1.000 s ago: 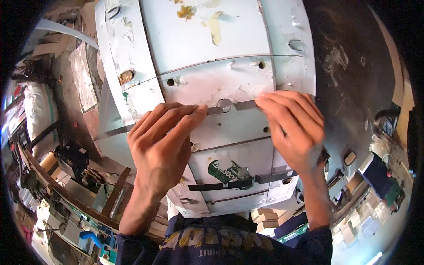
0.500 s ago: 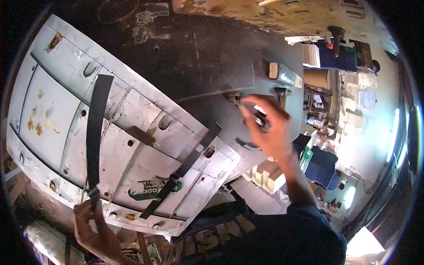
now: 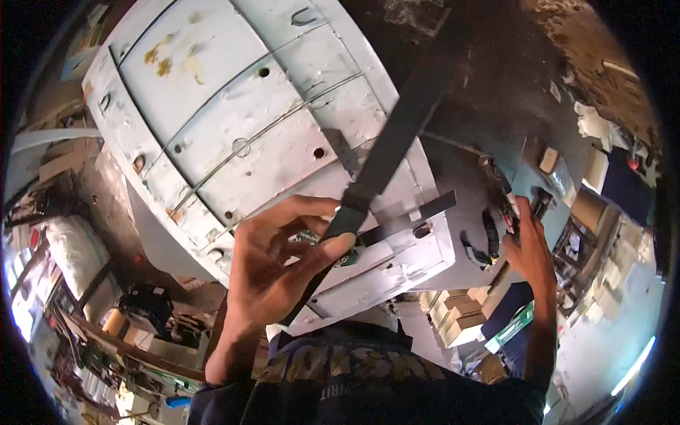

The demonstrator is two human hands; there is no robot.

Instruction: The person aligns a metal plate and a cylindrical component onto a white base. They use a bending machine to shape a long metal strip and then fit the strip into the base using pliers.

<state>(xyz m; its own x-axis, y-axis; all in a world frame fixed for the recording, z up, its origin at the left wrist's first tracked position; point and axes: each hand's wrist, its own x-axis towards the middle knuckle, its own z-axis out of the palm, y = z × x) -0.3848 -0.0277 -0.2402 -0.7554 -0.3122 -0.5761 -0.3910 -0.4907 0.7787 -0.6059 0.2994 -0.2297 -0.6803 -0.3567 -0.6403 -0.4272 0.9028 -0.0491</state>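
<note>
A black strap is pinched in my left hand, the thumb and fingers closing on it just below a dark loop. The strap rises from there to the upper right, over a large white panel with slots, holes and grooves. A second, shorter black strap lies across the panel's right end. At the right, my right hand closes its thumb and fingers about the near end of a dark and metallic hand tool on the table. The tool's exact kind is unclear.
Beside my right hand lie a black curved tool and another dark tool. A clear-wrapped block sits farther right on the dark table. Cartons stand below the table's edge; a white sack is at the left.
The view has turned, so the panel appears tilted differently. My left hand has risen over the panel with the strap. My right hand has lowered to the tools on the table.
</note>
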